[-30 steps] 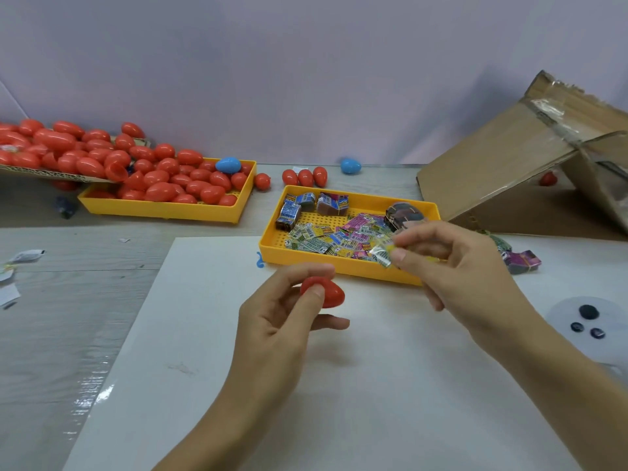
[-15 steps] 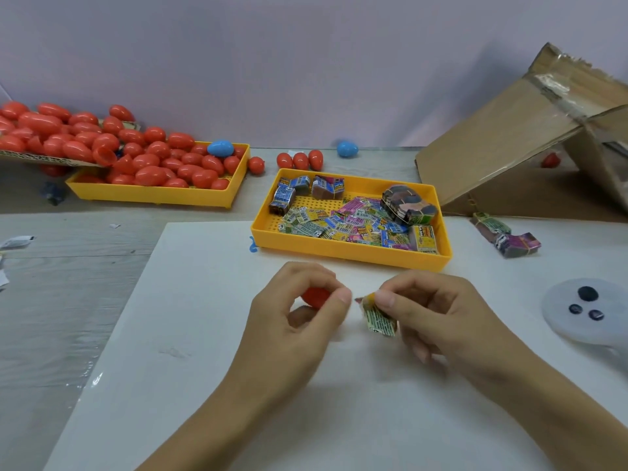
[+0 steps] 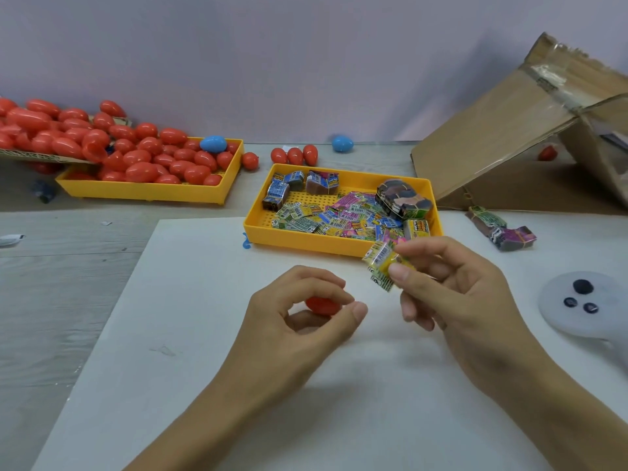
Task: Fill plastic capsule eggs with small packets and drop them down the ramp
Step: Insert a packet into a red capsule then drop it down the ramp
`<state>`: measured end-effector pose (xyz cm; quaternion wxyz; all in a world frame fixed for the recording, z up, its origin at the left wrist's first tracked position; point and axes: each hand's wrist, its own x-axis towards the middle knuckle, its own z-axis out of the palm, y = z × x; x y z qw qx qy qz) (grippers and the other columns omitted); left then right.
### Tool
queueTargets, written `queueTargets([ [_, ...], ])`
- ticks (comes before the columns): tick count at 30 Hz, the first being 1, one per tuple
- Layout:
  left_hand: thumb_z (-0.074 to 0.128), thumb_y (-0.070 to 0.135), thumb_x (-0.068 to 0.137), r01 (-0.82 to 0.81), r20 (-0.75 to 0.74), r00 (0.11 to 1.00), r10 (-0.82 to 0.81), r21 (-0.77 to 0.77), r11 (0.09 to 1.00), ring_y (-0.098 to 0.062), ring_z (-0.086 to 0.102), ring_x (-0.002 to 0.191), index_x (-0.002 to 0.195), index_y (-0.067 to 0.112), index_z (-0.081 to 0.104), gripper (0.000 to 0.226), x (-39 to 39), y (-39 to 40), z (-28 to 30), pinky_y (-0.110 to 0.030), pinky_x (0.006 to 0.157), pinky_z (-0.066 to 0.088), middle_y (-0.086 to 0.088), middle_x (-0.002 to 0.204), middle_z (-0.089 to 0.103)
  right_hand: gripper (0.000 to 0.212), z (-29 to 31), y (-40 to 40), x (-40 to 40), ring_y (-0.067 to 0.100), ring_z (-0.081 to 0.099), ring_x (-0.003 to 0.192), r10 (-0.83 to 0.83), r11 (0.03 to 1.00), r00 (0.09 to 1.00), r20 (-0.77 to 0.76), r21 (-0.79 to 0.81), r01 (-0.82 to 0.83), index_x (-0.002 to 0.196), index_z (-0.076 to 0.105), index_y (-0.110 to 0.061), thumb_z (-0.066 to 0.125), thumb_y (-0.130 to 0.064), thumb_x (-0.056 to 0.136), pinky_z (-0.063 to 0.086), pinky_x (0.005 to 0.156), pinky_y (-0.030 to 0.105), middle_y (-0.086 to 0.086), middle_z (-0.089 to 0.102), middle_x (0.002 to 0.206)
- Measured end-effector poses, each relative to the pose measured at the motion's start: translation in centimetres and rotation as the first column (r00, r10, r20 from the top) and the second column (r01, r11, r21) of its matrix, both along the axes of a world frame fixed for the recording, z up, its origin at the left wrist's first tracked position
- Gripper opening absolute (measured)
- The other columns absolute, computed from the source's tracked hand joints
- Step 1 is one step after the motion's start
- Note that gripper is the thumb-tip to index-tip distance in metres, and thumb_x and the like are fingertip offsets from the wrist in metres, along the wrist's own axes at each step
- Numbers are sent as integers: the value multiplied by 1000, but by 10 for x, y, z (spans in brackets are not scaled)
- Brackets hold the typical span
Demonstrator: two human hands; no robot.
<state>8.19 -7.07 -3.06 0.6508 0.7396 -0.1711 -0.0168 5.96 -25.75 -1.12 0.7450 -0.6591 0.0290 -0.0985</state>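
My left hand [image 3: 299, 321] curls around a red capsule egg [image 3: 322, 305] just above the white sheet [image 3: 204, 334]; most of the egg is hidden by the fingers. To its right and slightly higher, my right hand [image 3: 452, 300] pinches a small yellow-green packet [image 3: 380, 263] between thumb and forefinger. Behind both hands a yellow tray [image 3: 289, 239] holds several loose and bundled packets. The cardboard ramp [image 3: 509, 141] slopes up at the right.
At the back left a second yellow tray [image 3: 146, 193] is heaped with red eggs and one blue egg [image 3: 213, 144]. Loose red eggs [image 3: 295, 155] and a blue egg [image 3: 342, 143] lie by the wall. Packet bundles [image 3: 499, 229] and a white controller [image 3: 584, 300] rest at the right.
My right hand has carried the packet from the tray down beside the egg, then lifted it up and to the right. My left hand with the egg has dropped lower.
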Motion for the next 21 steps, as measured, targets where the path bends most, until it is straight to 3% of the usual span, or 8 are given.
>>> queueTargets([
  [2,81,47,67,-3,-9,1000,3,-12,1000,-15,67,81,79,22,79,27,-1,-2,0,-26,72,59,7,97,69,28,-2,3,-2,17,56,44,32,999,999,-9,3,-32,89,73,-18,81,-26,63,37,39,21,7,67,70],
  [6,83,29,79,24,-22,999,-25,-44,999,-15,65,71,78,9,79,21,-3,-6,0,-45,70,62,3,95,67,26,-5,12,-5,17,58,44,89,996,996,-3,-12,-90,89,73,-20,84,-22,66,38,39,20,6,69,72],
  [12,72,13,78,-11,-1,1000,10,-79,997,-29,59,72,72,5,74,10,-1,-1,0,-52,68,60,4,91,68,21,-2,4,-2,16,56,43,-52,999,999,16,7,52,87,72,-19,78,-22,67,36,38,19,4,71,73],
  [14,70,12,76,-35,10,999,37,-101,994,-33,58,75,70,4,71,10,2,1,0,-47,66,61,3,89,68,17,-1,-4,1,14,55,42,-121,992,992,-30,-37,119,88,71,-17,77,-15,72,35,37,17,2,70,70],
  [17,70,9,77,-33,9,999,35,-172,985,-34,56,76,72,-1,70,11,4,3,0,-30,65,60,-2,89,67,16,-4,-15,2,14,52,39,-103,955,987,-120,-291,64,83,71,-19,76,-4,82,36,38,14,-1,70,69],
  [21,73,24,75,9,-1,1000,-9,-228,974,-38,56,79,73,2,70,22,3,3,1,-27,67,59,-3,92,66,13,-10,-14,-2,0,50,48,-62,699,991,-118,-714,-41,78,75,-36,77,-24,83,37,53,8,-17,68,76],
])
